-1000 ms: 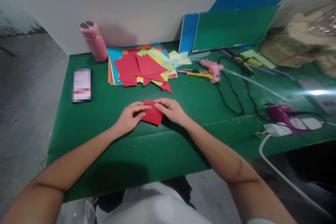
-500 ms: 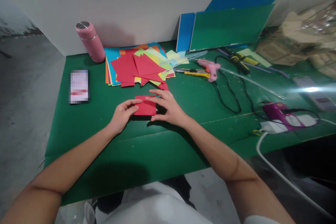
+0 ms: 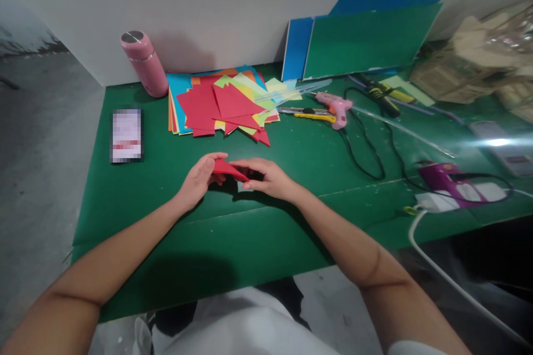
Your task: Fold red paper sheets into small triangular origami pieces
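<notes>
Between my hands, a folded piece of red paper [image 3: 229, 168] is held tilted just above the green table [image 3: 266, 238]. My left hand [image 3: 200, 178] grips its left end, thumb on top and fingers partly behind. At the other end, the thumb and fingers of my right hand [image 3: 267, 177] pinch the right corner. Beyond my hands lies a pile of coloured paper [image 3: 204, 108], with red sheets and scraps on top.
A pink bottle [image 3: 145, 64] stands back left, above a blurred-out flat item [image 3: 127, 136]. To the right lie a yellow cutter [image 3: 314, 115], a pink glue gun [image 3: 335, 108] with its cord, and a purple power strip [image 3: 441, 180]. Green and blue boards [image 3: 370, 44] lean on the wall.
The red paper has gone from lying flat to being lifted and tilted. My right hand, spread before, has closed on its right corner.
</notes>
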Available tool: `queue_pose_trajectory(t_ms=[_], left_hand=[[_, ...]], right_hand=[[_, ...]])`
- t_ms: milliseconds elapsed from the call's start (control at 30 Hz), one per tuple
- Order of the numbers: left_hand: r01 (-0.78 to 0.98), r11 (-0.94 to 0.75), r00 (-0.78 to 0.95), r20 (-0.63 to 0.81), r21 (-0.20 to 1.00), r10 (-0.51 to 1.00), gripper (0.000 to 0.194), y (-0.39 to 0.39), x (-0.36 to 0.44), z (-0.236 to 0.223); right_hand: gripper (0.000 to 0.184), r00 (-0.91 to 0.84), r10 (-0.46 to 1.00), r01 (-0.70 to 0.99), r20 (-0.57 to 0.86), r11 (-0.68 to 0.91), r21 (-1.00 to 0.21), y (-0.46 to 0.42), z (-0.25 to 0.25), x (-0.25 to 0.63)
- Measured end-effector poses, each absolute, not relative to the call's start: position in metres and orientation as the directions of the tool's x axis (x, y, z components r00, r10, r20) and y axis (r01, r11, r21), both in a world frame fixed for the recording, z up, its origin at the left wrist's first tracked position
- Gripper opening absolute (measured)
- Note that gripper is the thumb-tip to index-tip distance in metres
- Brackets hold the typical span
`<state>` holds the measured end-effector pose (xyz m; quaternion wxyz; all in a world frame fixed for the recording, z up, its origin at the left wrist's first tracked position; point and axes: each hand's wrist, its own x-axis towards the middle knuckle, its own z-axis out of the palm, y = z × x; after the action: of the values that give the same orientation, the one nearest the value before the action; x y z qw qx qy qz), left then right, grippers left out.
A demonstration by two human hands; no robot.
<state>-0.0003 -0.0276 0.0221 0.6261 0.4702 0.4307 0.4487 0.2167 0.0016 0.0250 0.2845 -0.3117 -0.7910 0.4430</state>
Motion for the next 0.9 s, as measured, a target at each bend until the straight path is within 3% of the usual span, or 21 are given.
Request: queue_pose_trajectory(t_ms=[333, 633, 767, 900], left_hand=[[-0.174, 0.106, 0.278, -0.054, 0.979, 0.959, 0.063, -0.0284, -0.0018, 0.0176], [-0.138, 0.109, 0.32, -0.06, 0.984, 0.946, 0.056, -0.0258, -0.001, 0.0212], [-0.17, 0.096, 0.31, -0.039, 0.981, 0.95, 0.059, -0.025, -0.0003, 0.0172], [-0.195, 0.088, 0.253, -0.036, 0.977, 0.967, 0.056, -0.0262, 0.002, 0.014]], right_hand=[[0.08, -0.653, 0.751, 0.08, 0.096, 0.193, -0.978, 0.0002, 0.0231, 0.216], [0.084, -0.634, 0.771, 0.029, 0.068, 0.111, -0.993, 0.0025, 0.018, 0.217], [0.077, -0.598, 0.797, -0.041, 0.087, 0.078, -0.996, 0.001, 0.0205, 0.2153], [0.056, -0.473, 0.881, 0.013, -0.03, -0.027, -1.0, 0.0001, 0.0244, 0.2134]])
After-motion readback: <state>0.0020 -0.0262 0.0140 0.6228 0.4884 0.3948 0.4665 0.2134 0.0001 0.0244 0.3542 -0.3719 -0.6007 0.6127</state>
